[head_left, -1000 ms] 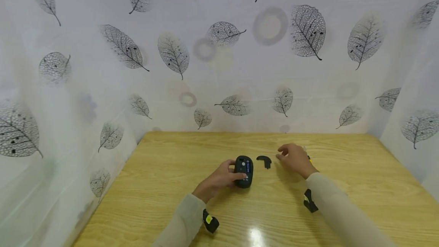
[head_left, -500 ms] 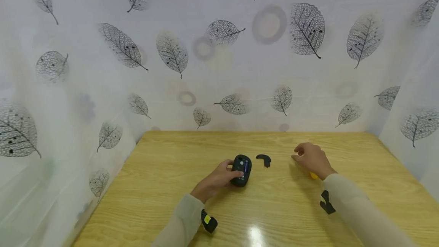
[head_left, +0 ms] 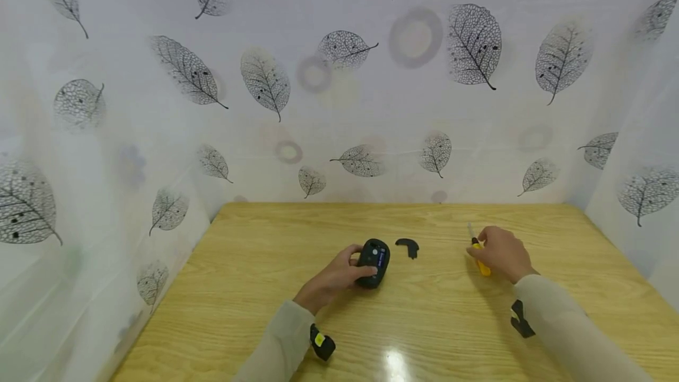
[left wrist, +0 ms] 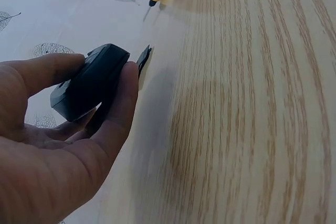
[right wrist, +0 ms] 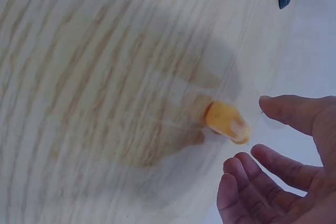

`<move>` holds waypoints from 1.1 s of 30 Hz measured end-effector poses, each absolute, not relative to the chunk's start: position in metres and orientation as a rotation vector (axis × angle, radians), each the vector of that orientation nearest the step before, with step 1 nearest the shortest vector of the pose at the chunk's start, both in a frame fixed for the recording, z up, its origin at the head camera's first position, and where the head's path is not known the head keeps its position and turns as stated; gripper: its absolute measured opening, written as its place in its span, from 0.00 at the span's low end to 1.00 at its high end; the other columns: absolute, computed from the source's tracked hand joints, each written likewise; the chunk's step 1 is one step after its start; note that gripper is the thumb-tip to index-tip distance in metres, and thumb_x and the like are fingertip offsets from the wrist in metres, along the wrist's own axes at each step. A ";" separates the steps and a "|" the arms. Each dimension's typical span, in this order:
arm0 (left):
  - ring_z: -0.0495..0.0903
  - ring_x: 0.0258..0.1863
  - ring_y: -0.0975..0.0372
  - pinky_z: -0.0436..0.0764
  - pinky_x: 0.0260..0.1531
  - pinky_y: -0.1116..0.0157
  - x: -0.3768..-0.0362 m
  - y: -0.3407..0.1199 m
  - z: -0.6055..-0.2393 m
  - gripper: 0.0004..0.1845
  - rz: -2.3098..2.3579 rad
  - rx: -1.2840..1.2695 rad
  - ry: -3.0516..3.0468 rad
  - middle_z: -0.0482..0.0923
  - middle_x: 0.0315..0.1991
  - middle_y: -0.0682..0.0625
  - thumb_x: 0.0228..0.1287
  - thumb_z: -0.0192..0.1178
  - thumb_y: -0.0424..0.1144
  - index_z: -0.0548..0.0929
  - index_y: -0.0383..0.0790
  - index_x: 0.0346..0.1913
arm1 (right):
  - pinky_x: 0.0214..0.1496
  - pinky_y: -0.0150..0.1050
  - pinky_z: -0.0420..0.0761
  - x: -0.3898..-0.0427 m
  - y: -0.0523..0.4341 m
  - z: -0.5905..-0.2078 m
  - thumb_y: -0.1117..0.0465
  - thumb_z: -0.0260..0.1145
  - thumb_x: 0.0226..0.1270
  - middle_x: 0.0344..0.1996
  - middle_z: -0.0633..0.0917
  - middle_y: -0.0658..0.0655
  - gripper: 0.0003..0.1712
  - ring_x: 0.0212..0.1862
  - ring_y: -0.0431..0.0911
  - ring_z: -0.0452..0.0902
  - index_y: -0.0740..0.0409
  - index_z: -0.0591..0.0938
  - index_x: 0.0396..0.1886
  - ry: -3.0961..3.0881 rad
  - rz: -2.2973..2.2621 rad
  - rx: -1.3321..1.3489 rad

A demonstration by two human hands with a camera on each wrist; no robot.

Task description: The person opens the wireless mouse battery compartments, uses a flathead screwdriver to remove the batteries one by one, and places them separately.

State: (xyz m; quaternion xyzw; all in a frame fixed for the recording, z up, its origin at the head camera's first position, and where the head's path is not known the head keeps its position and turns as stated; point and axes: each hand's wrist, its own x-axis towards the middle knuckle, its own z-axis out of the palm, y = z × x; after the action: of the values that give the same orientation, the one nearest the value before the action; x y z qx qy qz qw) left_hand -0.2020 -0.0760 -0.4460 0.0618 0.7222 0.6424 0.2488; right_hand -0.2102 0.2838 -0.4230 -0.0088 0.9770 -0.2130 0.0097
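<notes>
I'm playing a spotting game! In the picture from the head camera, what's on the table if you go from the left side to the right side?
Left hand → black mouse that it holds → small black cover piece lying on the wooden table → yellow screwdriver → right hand at the screwdriver.

Cover piece [head_left: 408,247] lies between mouse [head_left: 373,262] and screwdriver [head_left: 479,256].

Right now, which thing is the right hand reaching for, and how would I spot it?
Start at the wooden table and look toward its right side, where the right hand hovers. Just under its fingers lies a small screwdriver, not yet gripped. Its bright yellow handle and thin metal tip set it apart from the black mouse held by the left hand and the small black piece beside it.
</notes>
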 end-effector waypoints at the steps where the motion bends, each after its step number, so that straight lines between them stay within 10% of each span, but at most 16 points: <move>1: 0.83 0.50 0.53 0.84 0.49 0.55 -0.202 -0.076 -0.446 0.33 1.745 0.169 1.972 0.80 0.52 0.39 0.68 0.67 0.38 0.66 0.38 0.72 | 0.36 0.54 0.84 -0.210 0.285 -0.423 0.54 0.72 0.64 0.43 0.83 0.75 0.28 0.34 0.56 0.82 0.78 0.81 0.47 3.042 -0.661 -0.019; 8: 0.83 0.51 0.53 0.84 0.50 0.55 -0.203 -0.076 -0.446 0.32 1.747 0.157 1.967 0.80 0.54 0.39 0.70 0.66 0.39 0.66 0.36 0.71 | 0.34 0.52 0.83 -0.207 0.292 -0.426 0.49 0.72 0.64 0.35 0.84 0.70 0.29 0.31 0.53 0.80 0.76 0.81 0.40 3.002 -0.666 0.037; 14: 0.83 0.49 0.54 0.83 0.50 0.56 -0.202 -0.078 -0.446 0.34 1.742 0.163 1.981 0.80 0.54 0.39 0.67 0.68 0.37 0.66 0.38 0.72 | 0.23 0.35 0.58 -0.204 0.292 -0.434 0.51 0.72 0.64 0.15 0.66 0.48 0.24 0.20 0.42 0.60 0.54 0.69 0.17 2.962 -0.731 0.039; 33: 0.82 0.51 0.52 0.82 0.55 0.55 -0.204 -0.079 -0.448 0.32 1.775 0.091 1.972 0.72 0.63 0.34 0.70 0.66 0.37 0.66 0.31 0.70 | 0.23 0.36 0.64 -0.198 0.290 -0.433 0.56 0.69 0.64 0.17 0.74 0.52 0.17 0.21 0.45 0.65 0.59 0.79 0.19 2.961 -0.671 0.043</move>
State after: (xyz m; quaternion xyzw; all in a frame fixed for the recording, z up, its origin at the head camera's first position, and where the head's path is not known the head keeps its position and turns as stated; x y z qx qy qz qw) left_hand -0.2042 -0.0793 -0.4476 0.0334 0.7208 0.6491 0.2410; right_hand -0.1976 0.2904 -0.4329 0.0141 0.9739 -0.2206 0.0524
